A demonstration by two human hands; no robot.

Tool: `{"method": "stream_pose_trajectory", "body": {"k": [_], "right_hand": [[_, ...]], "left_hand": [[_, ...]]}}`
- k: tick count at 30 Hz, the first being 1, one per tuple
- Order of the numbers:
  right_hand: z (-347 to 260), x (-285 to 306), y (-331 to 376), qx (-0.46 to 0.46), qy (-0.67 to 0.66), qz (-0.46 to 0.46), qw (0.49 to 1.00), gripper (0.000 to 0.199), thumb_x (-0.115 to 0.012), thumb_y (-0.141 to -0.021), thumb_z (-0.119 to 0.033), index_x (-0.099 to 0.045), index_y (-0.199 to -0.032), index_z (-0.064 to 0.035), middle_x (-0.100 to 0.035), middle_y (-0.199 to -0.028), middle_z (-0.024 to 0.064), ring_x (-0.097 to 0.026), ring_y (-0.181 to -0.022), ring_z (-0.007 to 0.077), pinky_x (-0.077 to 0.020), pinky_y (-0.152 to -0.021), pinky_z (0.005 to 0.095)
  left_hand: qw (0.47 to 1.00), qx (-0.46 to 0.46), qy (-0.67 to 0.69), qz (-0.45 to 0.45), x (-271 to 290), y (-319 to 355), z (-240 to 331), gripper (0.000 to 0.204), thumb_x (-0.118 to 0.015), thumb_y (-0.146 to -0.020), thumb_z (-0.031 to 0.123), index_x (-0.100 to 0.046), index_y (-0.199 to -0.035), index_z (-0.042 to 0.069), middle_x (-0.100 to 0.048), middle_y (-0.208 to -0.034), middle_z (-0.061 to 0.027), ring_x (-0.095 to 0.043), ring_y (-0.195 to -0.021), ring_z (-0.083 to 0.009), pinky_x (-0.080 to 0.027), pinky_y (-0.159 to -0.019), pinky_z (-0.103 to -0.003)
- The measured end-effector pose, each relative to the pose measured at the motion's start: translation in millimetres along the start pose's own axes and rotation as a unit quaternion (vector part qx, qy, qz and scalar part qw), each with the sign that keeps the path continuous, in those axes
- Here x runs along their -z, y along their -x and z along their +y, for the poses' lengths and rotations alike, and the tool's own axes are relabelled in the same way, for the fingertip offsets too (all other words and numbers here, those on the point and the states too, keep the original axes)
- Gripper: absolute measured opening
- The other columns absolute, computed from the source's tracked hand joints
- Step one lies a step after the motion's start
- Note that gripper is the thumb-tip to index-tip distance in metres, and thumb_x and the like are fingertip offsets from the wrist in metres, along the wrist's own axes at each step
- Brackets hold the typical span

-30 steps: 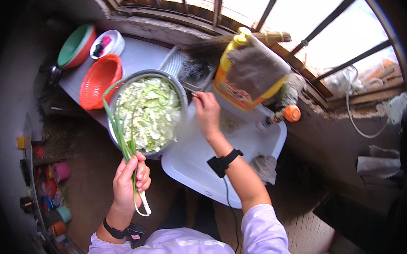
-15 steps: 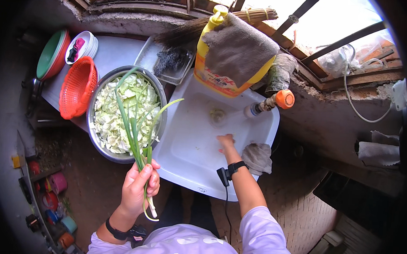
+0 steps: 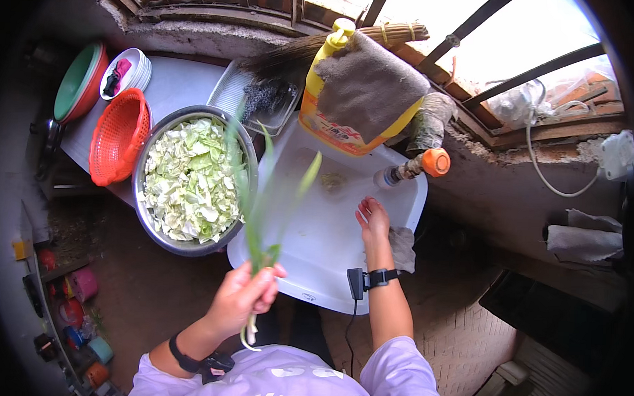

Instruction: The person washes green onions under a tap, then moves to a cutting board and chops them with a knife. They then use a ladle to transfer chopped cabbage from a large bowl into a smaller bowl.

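Closed around spring onions (image 3: 258,254) near their pale ends, the left hand (image 3: 244,297) holds them at the sink's near edge, leaves blurred and pointing far, perhaps gripped there to keep the greens free. Loosely spread and seemingly empty, the right hand (image 3: 373,217) is over the sink (image 3: 301,257), on the near side of the tap (image 3: 437,162). From where I stand, a metal bowl (image 3: 163,240) of cut cabbage (image 3: 192,183) sits left, probably for easy reach. Beyond, a yellow jug (image 3: 312,86) carries a printed label (image 3: 333,136), partly hidden by cloth (image 3: 370,81).
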State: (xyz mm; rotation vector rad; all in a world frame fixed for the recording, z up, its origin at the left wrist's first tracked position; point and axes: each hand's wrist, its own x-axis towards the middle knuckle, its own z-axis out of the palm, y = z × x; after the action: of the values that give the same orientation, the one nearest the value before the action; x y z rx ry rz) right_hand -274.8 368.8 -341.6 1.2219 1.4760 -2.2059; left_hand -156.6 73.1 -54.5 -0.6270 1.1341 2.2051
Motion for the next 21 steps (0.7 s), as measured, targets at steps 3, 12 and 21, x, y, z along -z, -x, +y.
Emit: {"method": "stream_pose_trajectory", "body": {"k": [3, 12, 21], "right_hand": [[-37, -11, 41, -0.005, -0.046, -0.077, 0.996, 0.044, -0.054, -0.098, -0.035, -0.051, -0.128, -0.0027, -0.062, -0.114, 0.0129, -0.059, -0.100, 0.0233, -0.0489, -0.086, 0.0408], [-2, -28, 97, -0.031, 0.166, -0.124, 0.978, 0.043, -0.045, -0.101, -0.034, -0.046, -0.124, 0.0021, -0.063, -0.097, 0.0099, -0.065, -0.086, 0.0225, -0.0537, -0.054, 0.0342], [-51, -37, 25, -0.002, 0.422, -0.143, 0.895, 0.024, -0.038, -0.099, -0.021, -0.049, -0.111, -0.0035, -0.062, -0.081, 0.0104, -0.057, -0.056, 0.0182, -0.0435, -0.039, 0.0314]], "left_hand": [[0.988, 0.102, 0.041, -0.105, -14, -44, -40, 0.024, -0.045, -0.103, 0.023, -0.052, -0.113, 0.002, -0.045, -0.069, 0.0026, -0.037, -0.052, -0.0066, -0.032, -0.046, -0.020], [0.966, 0.143, 0.197, 0.088, -33, -267, -135, 0.015, -0.051, -0.099, 0.024, -0.057, -0.102, 0.010, -0.055, -0.088, -0.0061, -0.053, -0.073, -0.0209, -0.049, -0.069, -0.038], [0.989, 0.078, -0.091, 0.085, -37, -341, -139, 0.029, -0.052, -0.094, 0.024, -0.052, -0.113, 0.002, -0.060, -0.094, -0.0119, -0.055, -0.068, -0.0213, -0.045, -0.051, -0.036]]}}
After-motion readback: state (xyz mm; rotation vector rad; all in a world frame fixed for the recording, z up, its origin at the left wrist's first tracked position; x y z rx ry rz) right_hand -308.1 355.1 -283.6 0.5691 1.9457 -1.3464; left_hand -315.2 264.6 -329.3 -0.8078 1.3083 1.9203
